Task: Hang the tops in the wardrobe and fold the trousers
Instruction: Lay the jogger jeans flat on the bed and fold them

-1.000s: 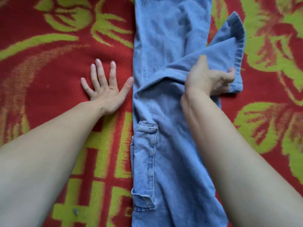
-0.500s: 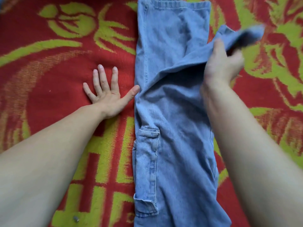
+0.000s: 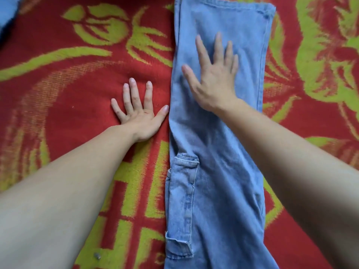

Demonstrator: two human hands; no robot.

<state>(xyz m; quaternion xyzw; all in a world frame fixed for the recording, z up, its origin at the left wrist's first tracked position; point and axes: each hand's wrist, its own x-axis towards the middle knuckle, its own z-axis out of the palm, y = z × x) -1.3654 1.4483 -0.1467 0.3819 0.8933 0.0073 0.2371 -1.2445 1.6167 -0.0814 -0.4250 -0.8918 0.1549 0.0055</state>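
**On the red blanket (image 3: 58, 98): jeans (image 3: 213, 152) laid long, both palms down**

Right hand (image 3: 215, 78) lies palm-down on the far half of the jeans. Its fingers are straight and spread, thumb angled toward the cloth's left edge. It grips nothing and only presses the denim flat.

Left hand (image 3: 139, 117) is flat as well, fingers splayed, with the palm on the blanket just beside the jeans. The thumb tip reaches the denim's left edge, touching or very nearly so. It holds nothing.

Jeans: light blue, stretched lengthwise away from the person down the middle of the view, lying as one narrow strip. Hem (image 3: 252, 7) sits at the far end, flat and square, and a second layer's edge shows along the upper left. Cargo pocket (image 3: 182, 206) is on the near left side, facing up. The near end runs out of frame below. The right forearm crosses the strip's right edge.

Blanket: red with a yellow-green leaf and block pattern, under everything.

Small grey object (image 3: 96, 255) lies on the blanket by the left forearm, too small to identify. Blue patch (image 3: 5, 12) shows at the far left corner, possibly cloth, mostly cut off.
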